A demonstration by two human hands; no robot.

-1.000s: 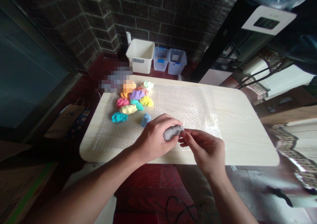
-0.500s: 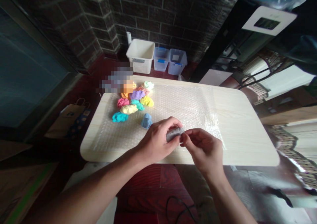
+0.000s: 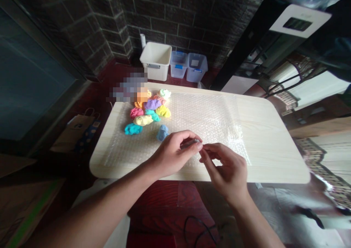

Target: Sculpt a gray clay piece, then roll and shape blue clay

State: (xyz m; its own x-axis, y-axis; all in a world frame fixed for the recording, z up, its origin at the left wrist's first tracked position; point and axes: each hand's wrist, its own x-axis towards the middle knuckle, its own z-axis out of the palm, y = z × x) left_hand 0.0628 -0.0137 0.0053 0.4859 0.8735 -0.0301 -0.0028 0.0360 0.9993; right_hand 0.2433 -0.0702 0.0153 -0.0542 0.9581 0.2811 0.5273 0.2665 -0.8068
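Note:
Above the front of the table, my left hand (image 3: 179, 151) is curled around a soft grey lump (image 3: 190, 142). Its thumb lies across the lump, so only a thin strip shows. My right hand (image 3: 226, 166) has its thumb and index finger pinched at the lump's right end, against my left fingertips; exactly what they pinch is hidden. Left of my hands, a soft blue lump (image 3: 162, 132) lies on the bubble wrap (image 3: 197, 113). Beyond it is a group of wrinkled lumps, among them a turquoise lump (image 3: 133, 129), a purple lump (image 3: 152, 104) and a yellow lump (image 3: 163, 111).
The bubble wrap covers much of the pale wooden table (image 3: 270, 138). Behind the table stand a white bin (image 3: 155, 63) and two clear boxes (image 3: 196, 67) by a dark brick wall. Paper bags (image 3: 72, 131) stand on the floor at left. A cable (image 3: 197, 226) lies below the front edge.
My left thumb has moved up over the grey lump, which now shows far less. Both hands stay in about the same place, and the lumps on the bubble wrap lie as before.

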